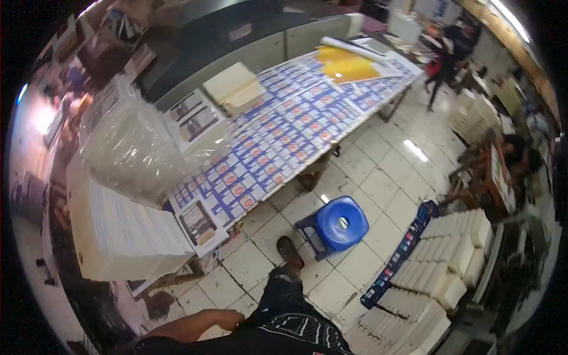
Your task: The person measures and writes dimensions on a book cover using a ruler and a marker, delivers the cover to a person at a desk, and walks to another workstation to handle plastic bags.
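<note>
My left hand (232, 319) is low in the head view, beside my dark patterned clothing (305, 325). Its fingers are blurred and partly hidden, so whether it holds anything does not show. No part of my right hand appears. Ahead stands a table (296, 121) covered with blue-and-white printed sheets. On its near left end are a tall stack of white paper (130, 236), a clear plastic-wrapped bundle (133, 145) and a printed sheet with a dark picture (200, 223). A block of cream paper (235, 86) sits further back.
A blue plastic stool (341, 223) stands on the tiled floor by my foot (289, 251). To the right are rows of paper stacks (426, 272) beside a dark printed strip (399, 254). A yellow sheet (349, 64) lies at the table's far end; a person (452, 53) is beyond.
</note>
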A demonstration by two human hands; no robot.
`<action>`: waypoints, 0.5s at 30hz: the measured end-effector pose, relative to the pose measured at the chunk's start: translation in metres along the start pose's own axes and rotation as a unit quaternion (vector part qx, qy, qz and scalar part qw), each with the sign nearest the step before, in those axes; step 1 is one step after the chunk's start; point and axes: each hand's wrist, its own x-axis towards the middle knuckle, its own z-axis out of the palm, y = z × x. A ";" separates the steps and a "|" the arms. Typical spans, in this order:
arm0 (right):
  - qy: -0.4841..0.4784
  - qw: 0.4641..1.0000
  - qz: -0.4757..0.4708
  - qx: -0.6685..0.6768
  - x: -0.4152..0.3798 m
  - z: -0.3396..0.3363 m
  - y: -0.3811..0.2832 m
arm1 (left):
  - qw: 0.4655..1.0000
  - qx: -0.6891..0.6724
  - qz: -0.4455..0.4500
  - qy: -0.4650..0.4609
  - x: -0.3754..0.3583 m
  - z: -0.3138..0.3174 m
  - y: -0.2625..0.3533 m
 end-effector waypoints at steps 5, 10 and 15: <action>-0.167 0.979 0.049 -0.105 -0.024 -0.016 -0.064 | 0.972 -0.202 0.123 -0.004 -0.003 -0.079 -0.011; -0.352 0.923 0.071 -0.138 -0.004 -0.091 -0.150 | 0.924 -0.075 0.332 0.173 0.056 -0.036 -0.020; -0.392 0.904 0.076 -0.155 0.104 -0.232 -0.273 | 0.917 -0.361 0.050 0.162 0.037 -0.069 0.067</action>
